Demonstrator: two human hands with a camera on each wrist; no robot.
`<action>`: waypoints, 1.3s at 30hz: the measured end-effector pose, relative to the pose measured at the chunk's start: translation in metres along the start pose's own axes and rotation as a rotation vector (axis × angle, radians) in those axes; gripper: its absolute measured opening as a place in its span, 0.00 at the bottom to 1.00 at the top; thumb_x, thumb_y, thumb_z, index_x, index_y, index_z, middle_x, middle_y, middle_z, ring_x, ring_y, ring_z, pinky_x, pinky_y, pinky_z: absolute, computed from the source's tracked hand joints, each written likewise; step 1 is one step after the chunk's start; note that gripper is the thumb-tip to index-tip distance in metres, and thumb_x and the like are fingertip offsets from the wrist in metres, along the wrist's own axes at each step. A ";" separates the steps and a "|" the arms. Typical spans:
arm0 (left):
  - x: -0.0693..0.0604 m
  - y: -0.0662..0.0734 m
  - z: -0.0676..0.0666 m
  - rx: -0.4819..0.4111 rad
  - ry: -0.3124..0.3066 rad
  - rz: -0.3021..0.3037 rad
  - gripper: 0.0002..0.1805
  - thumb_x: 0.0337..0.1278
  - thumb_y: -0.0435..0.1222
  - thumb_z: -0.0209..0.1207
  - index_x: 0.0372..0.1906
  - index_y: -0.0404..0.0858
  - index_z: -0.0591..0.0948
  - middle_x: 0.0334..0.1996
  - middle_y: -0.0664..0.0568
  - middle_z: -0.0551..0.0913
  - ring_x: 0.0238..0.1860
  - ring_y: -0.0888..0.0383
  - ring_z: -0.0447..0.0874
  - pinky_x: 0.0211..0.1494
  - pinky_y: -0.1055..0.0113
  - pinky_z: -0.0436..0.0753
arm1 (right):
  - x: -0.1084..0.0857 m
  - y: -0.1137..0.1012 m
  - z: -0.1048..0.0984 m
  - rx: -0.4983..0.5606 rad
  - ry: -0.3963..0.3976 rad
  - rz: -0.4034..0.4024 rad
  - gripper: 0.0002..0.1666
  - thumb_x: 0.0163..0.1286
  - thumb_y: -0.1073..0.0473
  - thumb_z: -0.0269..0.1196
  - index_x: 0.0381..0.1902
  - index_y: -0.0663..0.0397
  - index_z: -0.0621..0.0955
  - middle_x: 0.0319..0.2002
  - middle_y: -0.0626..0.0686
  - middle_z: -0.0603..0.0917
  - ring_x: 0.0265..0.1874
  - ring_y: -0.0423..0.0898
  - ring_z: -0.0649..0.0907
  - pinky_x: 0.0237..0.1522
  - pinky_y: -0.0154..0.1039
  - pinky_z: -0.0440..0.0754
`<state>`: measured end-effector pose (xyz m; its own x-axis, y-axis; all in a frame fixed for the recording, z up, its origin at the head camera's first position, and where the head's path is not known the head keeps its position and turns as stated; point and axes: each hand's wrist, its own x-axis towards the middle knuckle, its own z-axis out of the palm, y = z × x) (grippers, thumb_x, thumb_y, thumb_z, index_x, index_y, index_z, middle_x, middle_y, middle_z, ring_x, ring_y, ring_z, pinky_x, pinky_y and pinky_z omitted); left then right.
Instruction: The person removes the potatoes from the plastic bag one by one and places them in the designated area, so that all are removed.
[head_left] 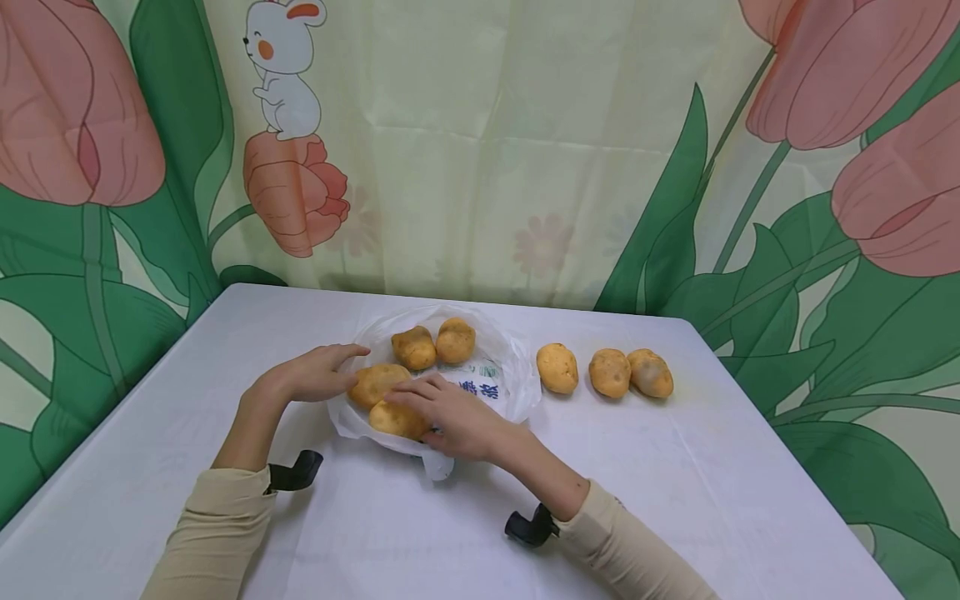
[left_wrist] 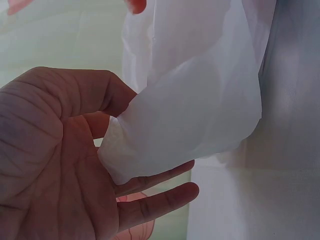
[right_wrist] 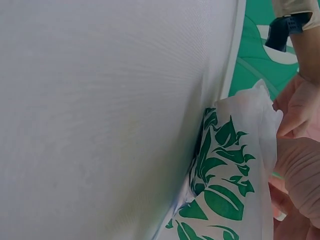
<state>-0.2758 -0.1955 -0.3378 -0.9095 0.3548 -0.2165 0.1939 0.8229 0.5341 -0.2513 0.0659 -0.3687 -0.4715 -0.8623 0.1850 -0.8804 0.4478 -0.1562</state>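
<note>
A white plastic bag (head_left: pixel 517 367) lies spread open on the table with several potatoes inside. At its left rim is my left hand (head_left: pixel 318 373), fingers extended beside the left potato (head_left: pixel 378 382). The left wrist view shows the bag's edge (left_wrist: pixel 190 115) crossing between thumb and fingers and hiding some fingertips. My right hand (head_left: pixel 461 417) grips the front potato (head_left: pixel 393 420) from above, its fingers over the top and its thumb near the bag's front rim. Two more potatoes, one left (head_left: pixel 414 348) and one right (head_left: pixel 456 340), sit at the back of the bag.
To the right of the bag lie three potatoes: one nearer (head_left: pixel 557 368), then a pair, left (head_left: pixel 610 372) and right (head_left: pixel 651 373), touching. A white cloth covers the table (head_left: pixel 675 492). Behind it hangs a curtain (head_left: pixel 480 167) printed with tulips and a rabbit.
</note>
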 end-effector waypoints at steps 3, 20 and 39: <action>0.000 0.000 0.000 -0.001 0.001 -0.002 0.32 0.70 0.38 0.50 0.76 0.31 0.64 0.74 0.28 0.62 0.75 0.30 0.58 0.74 0.32 0.61 | 0.001 -0.001 0.002 -0.001 -0.017 0.003 0.43 0.64 0.69 0.70 0.75 0.47 0.70 0.74 0.47 0.71 0.69 0.48 0.70 0.70 0.39 0.72; 0.001 0.000 0.000 0.000 0.001 -0.011 0.33 0.70 0.38 0.52 0.76 0.31 0.64 0.75 0.28 0.62 0.75 0.29 0.58 0.73 0.32 0.62 | 0.005 0.001 0.006 -0.028 -0.038 -0.011 0.44 0.63 0.71 0.69 0.75 0.46 0.70 0.74 0.47 0.71 0.67 0.49 0.72 0.70 0.41 0.72; 0.000 0.001 -0.001 -0.011 -0.001 0.005 0.32 0.70 0.37 0.51 0.76 0.30 0.64 0.75 0.29 0.62 0.75 0.30 0.58 0.74 0.33 0.61 | 0.005 0.002 0.005 -0.020 -0.044 0.022 0.44 0.63 0.68 0.72 0.75 0.48 0.70 0.72 0.49 0.71 0.66 0.51 0.74 0.68 0.41 0.74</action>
<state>-0.2755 -0.1949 -0.3366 -0.9080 0.3599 -0.2146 0.1949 0.8162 0.5439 -0.2554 0.0614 -0.3731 -0.4882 -0.8617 0.1385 -0.8710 0.4710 -0.1400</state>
